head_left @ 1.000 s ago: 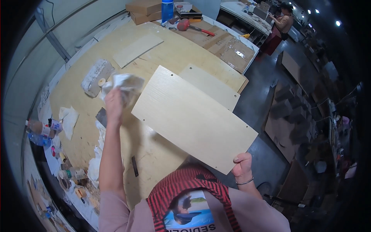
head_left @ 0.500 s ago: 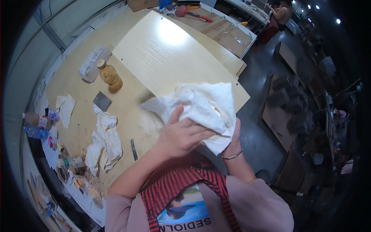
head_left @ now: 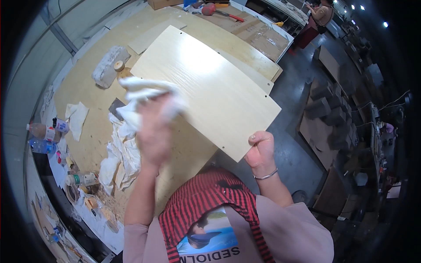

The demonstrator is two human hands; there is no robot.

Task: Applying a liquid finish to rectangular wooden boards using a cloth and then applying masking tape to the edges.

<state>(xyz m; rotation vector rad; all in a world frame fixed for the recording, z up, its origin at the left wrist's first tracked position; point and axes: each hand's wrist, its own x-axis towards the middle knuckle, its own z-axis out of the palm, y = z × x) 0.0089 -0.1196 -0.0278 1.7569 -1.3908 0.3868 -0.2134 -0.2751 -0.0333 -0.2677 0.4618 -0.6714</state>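
Note:
A pale wood-grain board [head_left: 206, 87] with small dark holes near its edges lies tilted across the middle. My right hand [head_left: 261, 151] is closed on its near right edge, thumb on top. My left hand [head_left: 154, 131], smeared by motion, holds a white cloth [head_left: 147, 85] at the board's left edge. The cloth partly hides a bottle of yellowish liquid [head_left: 121, 69]. Below my left hand, a crumpled white rag [head_left: 123, 158] lies on the worktable [head_left: 186, 140], beside a small dark grey square plate [head_left: 115, 108].
A white-crusted block [head_left: 109, 65] sits at the left, with plastic bottles [head_left: 44, 138] along the table's edge. More boards [head_left: 250, 72] lie beneath the first one. At the back are a red-headed mallet [head_left: 209, 8] and flat cardboard [head_left: 258, 37]. Another person [head_left: 320, 19] stands far right.
My left hand has swept the cloth leftward from the board's near right end to its left edge. My right hand has gone from under the cloth to the board's edge.

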